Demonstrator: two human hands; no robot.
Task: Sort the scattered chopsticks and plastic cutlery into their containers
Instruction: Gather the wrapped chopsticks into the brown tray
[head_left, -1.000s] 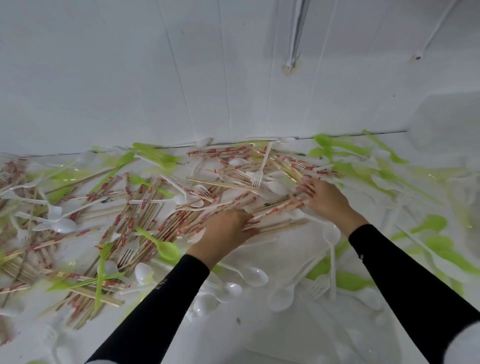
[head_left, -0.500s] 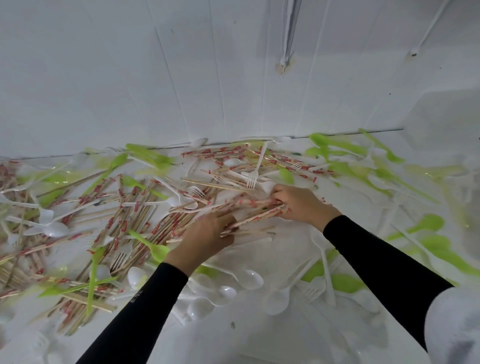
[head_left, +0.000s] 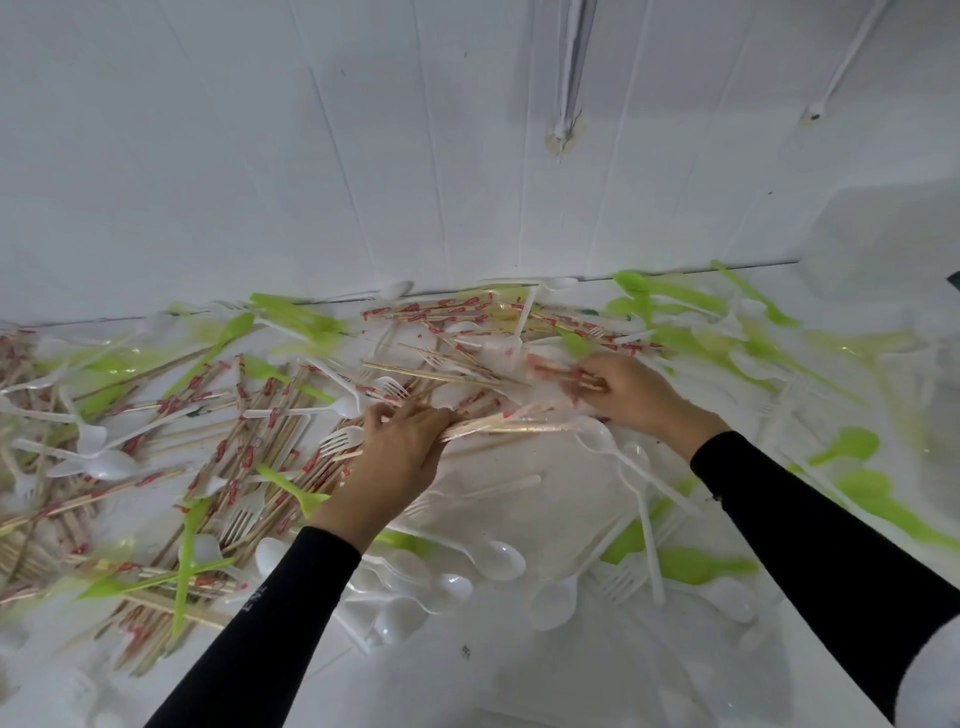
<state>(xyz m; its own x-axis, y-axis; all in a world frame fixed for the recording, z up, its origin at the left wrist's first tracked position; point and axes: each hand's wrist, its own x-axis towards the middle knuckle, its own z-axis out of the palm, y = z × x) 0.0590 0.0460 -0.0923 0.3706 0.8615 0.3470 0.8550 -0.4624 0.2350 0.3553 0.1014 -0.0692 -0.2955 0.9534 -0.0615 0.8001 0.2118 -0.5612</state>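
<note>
The left hand (head_left: 400, 462) has its fingers (head_left: 395, 415) curled round one end of a bundle of wrapped chopsticks (head_left: 509, 427), gripping it just above the counter (head_left: 519, 665). The bundle's long axis runs from about 9 o'clock to 3 o'clock, with the free end tipped slightly toward 2, so it points straight at the right hand (head_left: 636, 389).

That hand sits at 2 o'clock from the left one. Its fingers (head_left: 582, 376) are bent over a few loose chopsticks (head_left: 558, 371) and seem to pinch them (motion blur softens the tips, so this is a judgement). These loose sticks lie roughly parallel to the bundle, just beyond its free end and toward 12 o'clock from it.

The next move likely turns on this alignment. The right hand is the nearer one to the free end, and it would need only a short sweep toward 7 o'clock to lay its sticks alongside the bundle.

A larger pile of chopsticks (head_left: 249, 431) lies at 9 o'clock from the left hand, mixed with white forks. White spoons (head_left: 498, 561) lie at 6 o'clock and green cutlery (head_left: 691, 566) at 4 o'clock. No container shows plainly.
</note>
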